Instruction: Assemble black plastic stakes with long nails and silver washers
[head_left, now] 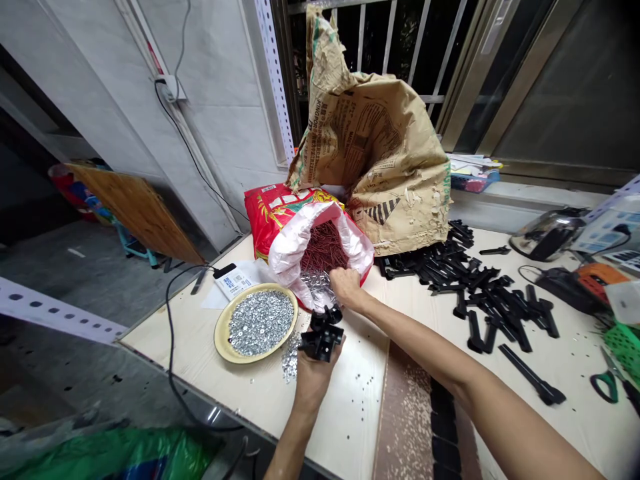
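Note:
In my left hand is a bundle of black plastic parts, held upright above the table with my fingers wrapped round it. My right hand is at the mouth of a red bag with its white lining folded outward. Its fingers are curled by silvery metal pieces; what they pinch, if anything, is hidden. Long thin dark-red rods fill the bag behind them. Left of my hands stands a yellowish bowl full of small silvery washers. More loose washers lie beside its rim.
A large torn paper sack stands behind the red bag. Black plastic parts lie heaped to the right, near scissors and a glass kettle. A black cable hangs over the table's left edge.

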### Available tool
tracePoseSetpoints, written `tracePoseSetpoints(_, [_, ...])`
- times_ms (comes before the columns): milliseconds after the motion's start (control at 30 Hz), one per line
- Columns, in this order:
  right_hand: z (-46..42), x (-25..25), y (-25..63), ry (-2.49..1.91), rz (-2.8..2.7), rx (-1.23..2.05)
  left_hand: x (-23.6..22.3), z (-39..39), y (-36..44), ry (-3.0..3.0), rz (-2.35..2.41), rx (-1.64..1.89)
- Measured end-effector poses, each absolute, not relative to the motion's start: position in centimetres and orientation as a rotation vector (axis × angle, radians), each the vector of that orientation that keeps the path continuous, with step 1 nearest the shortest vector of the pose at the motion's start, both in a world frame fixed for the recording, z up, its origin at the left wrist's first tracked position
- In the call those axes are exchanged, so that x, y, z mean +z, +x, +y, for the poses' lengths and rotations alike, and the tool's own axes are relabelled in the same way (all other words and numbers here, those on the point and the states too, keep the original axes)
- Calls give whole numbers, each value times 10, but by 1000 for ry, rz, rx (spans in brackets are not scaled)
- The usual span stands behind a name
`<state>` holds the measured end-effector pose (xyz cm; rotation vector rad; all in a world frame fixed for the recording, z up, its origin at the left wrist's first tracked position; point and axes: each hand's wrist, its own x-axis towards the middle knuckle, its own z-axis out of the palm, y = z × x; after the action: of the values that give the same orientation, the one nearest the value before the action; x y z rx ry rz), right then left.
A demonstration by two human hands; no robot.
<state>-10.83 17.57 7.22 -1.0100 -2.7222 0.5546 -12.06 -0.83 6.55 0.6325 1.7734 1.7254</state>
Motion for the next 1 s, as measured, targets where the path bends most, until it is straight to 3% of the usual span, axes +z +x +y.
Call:
tracePoseSetpoints(200, [174,97,-79,-1114,-2595,413,57,-2,-129,584,1802,1716])
tracePoseSetpoints(400, [172,138,-34,-313,-2584,708,49,5,-135,801,1835,1710])
tracePoseSetpoints(667, [152,180,-22,-133,-2969,33,52,2,-136,1095,1912,1617])
tracePoseSetpoints(800, [132,180,-30,-177,-3061,-135,42,1,-135,1190,1892,1622])
tracePoseSetpoints(900, [123,182,-32,-222,-3091,6,34,1,-135,1142,1885,1628])
tracePoseSetpoints(1000, [125,188,-31,-153,-3198,366,32,0,-137,1156,1894,1598])
